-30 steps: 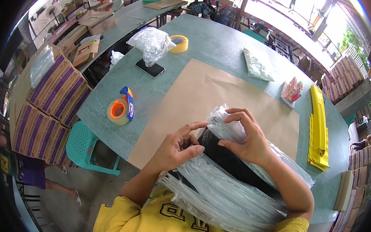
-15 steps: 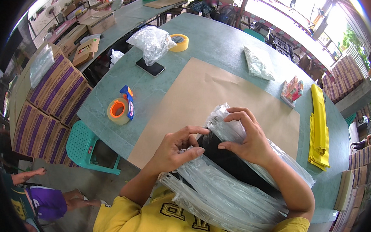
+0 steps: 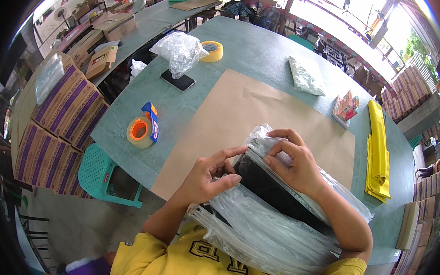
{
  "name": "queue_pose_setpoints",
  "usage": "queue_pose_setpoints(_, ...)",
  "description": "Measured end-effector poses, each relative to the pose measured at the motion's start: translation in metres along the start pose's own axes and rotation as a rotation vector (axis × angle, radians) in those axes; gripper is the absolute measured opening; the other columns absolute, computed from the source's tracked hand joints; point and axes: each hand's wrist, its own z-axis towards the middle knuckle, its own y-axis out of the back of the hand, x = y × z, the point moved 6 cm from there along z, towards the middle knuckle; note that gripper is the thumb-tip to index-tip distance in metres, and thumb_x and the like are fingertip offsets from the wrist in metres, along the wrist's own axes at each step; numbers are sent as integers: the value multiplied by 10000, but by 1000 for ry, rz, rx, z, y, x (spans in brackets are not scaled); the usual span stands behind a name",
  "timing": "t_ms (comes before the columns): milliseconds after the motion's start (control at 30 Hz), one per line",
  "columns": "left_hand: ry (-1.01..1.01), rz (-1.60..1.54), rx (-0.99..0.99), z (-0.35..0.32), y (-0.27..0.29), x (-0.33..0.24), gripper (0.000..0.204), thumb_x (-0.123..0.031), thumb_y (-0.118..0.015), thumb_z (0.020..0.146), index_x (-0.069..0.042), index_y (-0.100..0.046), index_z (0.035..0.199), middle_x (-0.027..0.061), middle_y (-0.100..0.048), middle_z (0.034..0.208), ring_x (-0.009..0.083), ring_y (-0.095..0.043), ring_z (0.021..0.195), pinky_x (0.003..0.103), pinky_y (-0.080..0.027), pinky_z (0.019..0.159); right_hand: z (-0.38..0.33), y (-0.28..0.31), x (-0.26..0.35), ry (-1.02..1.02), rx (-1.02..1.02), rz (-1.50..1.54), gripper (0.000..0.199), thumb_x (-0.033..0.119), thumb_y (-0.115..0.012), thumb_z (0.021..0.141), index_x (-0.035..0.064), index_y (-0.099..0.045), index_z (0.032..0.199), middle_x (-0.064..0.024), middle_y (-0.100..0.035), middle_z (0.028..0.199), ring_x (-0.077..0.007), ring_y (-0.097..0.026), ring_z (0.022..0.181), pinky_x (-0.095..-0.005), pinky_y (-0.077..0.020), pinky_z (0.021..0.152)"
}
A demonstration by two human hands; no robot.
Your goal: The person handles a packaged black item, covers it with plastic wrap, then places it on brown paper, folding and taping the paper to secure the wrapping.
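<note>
A long black object [image 3: 277, 193] lies slantwise in front of my chest, partly covered by layers of clear plastic wrapping [image 3: 275, 230]. What kind of thing it is, I cannot make out. My left hand [image 3: 210, 174] is at its left side, thumb along the plastic, index finger stretched to the upper end, the other fingers curled round the wrapping's edge. My right hand [image 3: 295, 164] pinches the plastic over the upper right side between thumb and fingers. Beneath, a sheet of brown paper [image 3: 221, 107] is spread on the green table [image 3: 260, 40].
On the left are a tape roll with an orange core [image 3: 139, 132], a phone [image 3: 178, 80], crumpled clear plastic [image 3: 177, 50] and yellow tape [image 3: 212, 51]. On the right lie a plastic packet [image 3: 307, 75], a small red-and-white pack [image 3: 346, 109] and folded yellow material [image 3: 378, 151]. A green stool [image 3: 98, 173] stands left.
My right hand has closed from a spread pose into a pinch on the plastic. My left hand has barely moved. The person at lower left has moved mostly out of view.
</note>
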Motion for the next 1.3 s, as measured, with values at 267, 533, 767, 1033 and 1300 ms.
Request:
queue_pose_setpoints(267, -14, 3, -31, -5, 1, -3, 512, -101, -628, 787, -35, -481, 1273, -1, -529, 652, 33, -452, 569, 183, -360, 531, 0, -2, -2, -40, 18, 38, 98, 97, -638, 786, 35, -572, 825, -128, -514, 1161, -318, -466, 1117, -393, -392, 923)
queue_pose_setpoints(533, -44, -49, -43, -6, 2, -1, 471, -55, -623, 777, -22, -479, 1223, 53, -576, 818, 72, -528, 657, 197, -416, 596, 0, 0, -1, 8, -41, -19, 100, 77, -664, 764, 22, -584, 788, -137, -541, 1103, -262, -548, 1014, -335, -425, 877)
queue_pose_setpoints(767, -54, -87, -21, -5, 2, 3, 454, -32, -634, 763, -10, -467, 1184, 85, -507, 1039, 119, -552, 834, 233, -457, 703, -1, -1, 6, 20, 49, -30, 200, 147, -729, 709, 71, -571, 805, -131, -497, 1176, -333, -438, 1136, -414, -388, 931)
queue_pose_setpoints(1033, -46, -189, -56, -6, 1, 0, 515, -62, -671, 747, -19, -412, 1191, 90, -463, 1076, 109, -536, 828, 250, -470, 710, -1, -2, 3, 9, 60, -21, 237, 165, -751, 683, 83, -573, 817, -129, -483, 1197, -336, -426, 1147, -424, -388, 933)
queue_pose_setpoints(1300, 35, -171, 16, -5, 1, 5, 583, -65, -671, 741, -12, -346, 1221, 100, -451, 1087, 127, -536, 842, 259, -463, 729, -2, -5, 8, 35, 76, -105, 272, 161, -726, 666, 90, -552, 864, -125, -478, 1199, -344, -419, 1150, -418, -397, 926)
